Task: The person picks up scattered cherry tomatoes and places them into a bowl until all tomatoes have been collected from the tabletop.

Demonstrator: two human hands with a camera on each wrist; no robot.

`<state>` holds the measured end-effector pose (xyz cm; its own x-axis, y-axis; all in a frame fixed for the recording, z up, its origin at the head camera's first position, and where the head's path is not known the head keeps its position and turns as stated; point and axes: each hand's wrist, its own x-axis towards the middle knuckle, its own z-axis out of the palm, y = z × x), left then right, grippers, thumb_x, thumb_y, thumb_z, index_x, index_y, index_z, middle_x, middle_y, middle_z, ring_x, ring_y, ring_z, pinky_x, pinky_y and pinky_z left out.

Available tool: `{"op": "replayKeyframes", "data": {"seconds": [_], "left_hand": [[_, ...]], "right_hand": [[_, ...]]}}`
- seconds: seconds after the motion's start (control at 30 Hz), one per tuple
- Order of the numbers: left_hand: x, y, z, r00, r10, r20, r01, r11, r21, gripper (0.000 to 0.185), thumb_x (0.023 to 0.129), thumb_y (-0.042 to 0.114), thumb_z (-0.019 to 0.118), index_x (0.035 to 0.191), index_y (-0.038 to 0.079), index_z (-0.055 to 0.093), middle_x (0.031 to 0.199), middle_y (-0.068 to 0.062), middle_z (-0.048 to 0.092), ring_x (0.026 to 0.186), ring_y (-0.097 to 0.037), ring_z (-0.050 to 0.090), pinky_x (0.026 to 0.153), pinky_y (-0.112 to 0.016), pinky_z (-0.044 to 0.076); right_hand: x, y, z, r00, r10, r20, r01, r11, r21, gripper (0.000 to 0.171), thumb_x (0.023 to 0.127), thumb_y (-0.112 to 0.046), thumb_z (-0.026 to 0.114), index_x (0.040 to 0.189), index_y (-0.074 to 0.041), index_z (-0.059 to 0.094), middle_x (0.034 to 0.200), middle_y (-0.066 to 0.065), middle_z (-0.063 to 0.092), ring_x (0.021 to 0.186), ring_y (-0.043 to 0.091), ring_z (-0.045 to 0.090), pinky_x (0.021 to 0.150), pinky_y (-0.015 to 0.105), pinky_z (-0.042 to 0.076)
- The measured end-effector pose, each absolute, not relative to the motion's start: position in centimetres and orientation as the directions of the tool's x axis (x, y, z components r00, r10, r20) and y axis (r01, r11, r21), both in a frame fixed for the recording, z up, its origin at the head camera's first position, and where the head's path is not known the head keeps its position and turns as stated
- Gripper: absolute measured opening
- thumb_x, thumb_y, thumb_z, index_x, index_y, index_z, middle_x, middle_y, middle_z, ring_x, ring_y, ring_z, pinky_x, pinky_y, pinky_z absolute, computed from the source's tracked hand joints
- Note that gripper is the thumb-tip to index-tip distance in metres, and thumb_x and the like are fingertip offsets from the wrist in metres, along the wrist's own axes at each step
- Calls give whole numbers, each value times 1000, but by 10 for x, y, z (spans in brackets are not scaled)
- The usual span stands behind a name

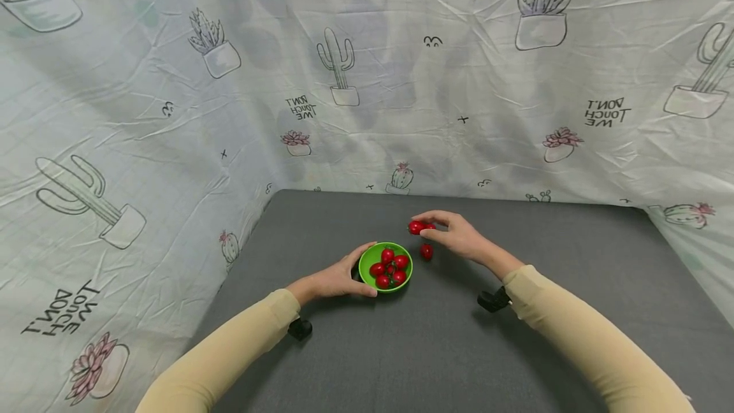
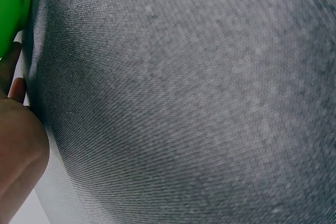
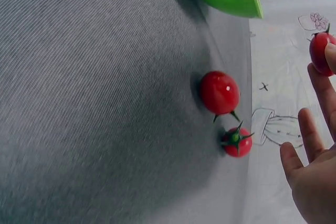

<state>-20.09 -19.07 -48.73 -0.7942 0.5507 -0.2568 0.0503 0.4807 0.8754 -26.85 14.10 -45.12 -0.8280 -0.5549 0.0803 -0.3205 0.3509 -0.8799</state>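
A green bowl (image 1: 366,277) with several red cherry tomatoes (image 1: 399,278) in it stands on the dark grey tabletop. Around its left side my left hand (image 1: 338,277) holds it, the thumb near the front and the fingers toward the back. In the left wrist view only part of the bowl (image 2: 13,9) and hand shows. My right hand (image 1: 454,234) pinches one cherry tomato (image 3: 320,53) between thumb and finger, above the table to the right of the bowl, the other fingers spread. Below that hand lie two loose tomatoes (image 3: 219,93), one showing its green stem top.
The grey tabletop (image 1: 344,362) reaches back to a pale hanging cloth (image 1: 390,132) printed with cacti, which also covers the left side. Each wrist wears a black device (image 1: 493,300).
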Motion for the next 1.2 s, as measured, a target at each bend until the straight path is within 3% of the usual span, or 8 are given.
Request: {"op": "replayKeyframes", "data": {"seconds": [0.13, 0.27, 0.4, 0.6, 0.8, 1.0, 1.2], "left_hand": [[-202, -191, -488, -797, 544, -262, 44, 485, 874, 105, 83, 43, 86, 163, 39, 17, 165, 6, 19, 151, -17, 19, 118, -52, 20], [-204, -192, -489, -795, 544, -267, 37, 484, 874, 106, 84, 44, 85, 164, 37, 16, 165, 6, 19, 151, -17, 19, 119, -54, 20], [-205, -192, -488, -792, 544, -276, 26, 483, 875, 106, 84, 46, 85, 163, 38, 16, 165, 4, 20, 151, -19, 20, 118, -55, 20], [-206, -193, -486, -789, 545, -285, 12, 477, 879, 105, 85, 45, 84, 163, 38, 16, 165, 3, 20, 151, -20, 21, 118, -56, 21], [-207, -193, -485, -786, 546, -291, 11, 483, 875, 103, 85, 45, 84, 162, 39, 16, 165, 5, 21, 150, -18, 22, 118, -54, 21], [-206, -193, -484, -783, 549, -293, 16, 488, 873, 103, 85, 46, 83, 162, 39, 15, 165, 3, 20, 150, -19, 22, 118, -54, 22], [-207, -193, -484, -778, 557, -290, 22, 486, 873, 103, 86, 47, 83, 162, 39, 14, 165, 4, 20, 150, -18, 22, 118, -54, 22]], "right_hand": [[-267, 131, -449, -813, -578, 71, -322, 345, -882, 37, 103, -22, 65, 139, -14, 64, 144, 10, 57, 136, 35, 47, 108, 63, 35], [-268, 122, -446, -797, -602, 44, -318, 357, -879, 37, 104, -17, 64, 140, -9, 64, 140, 13, 59, 124, 36, 52, 96, 53, 46], [-270, 115, -445, -782, -623, 34, -317, 351, -881, 38, 103, -21, 65, 140, -11, 64, 137, 10, 62, 121, 32, 54, 91, 47, 47], [-273, 108, -446, -746, -665, 44, -321, 301, -898, 38, 102, -29, 68, 138, -15, 67, 135, 1, 65, 129, 26, 53, 102, 53, 43], [-274, 101, -447, -716, -697, 33, -305, 270, -913, 37, 102, -31, 67, 136, -18, 69, 136, -3, 64, 137, 24, 47, 113, 61, 30], [-272, 93, -447, -691, -723, 18, -313, 277, -909, 35, 102, -32, 67, 135, -22, 69, 139, -4, 62, 134, 22, 50, 110, 53, 39], [-271, 89, -450, -657, -753, 27, -338, 263, -904, 39, 103, -28, 66, 138, -13, 67, 140, -1, 60, 133, 24, 51, 109, 54, 39]]}}
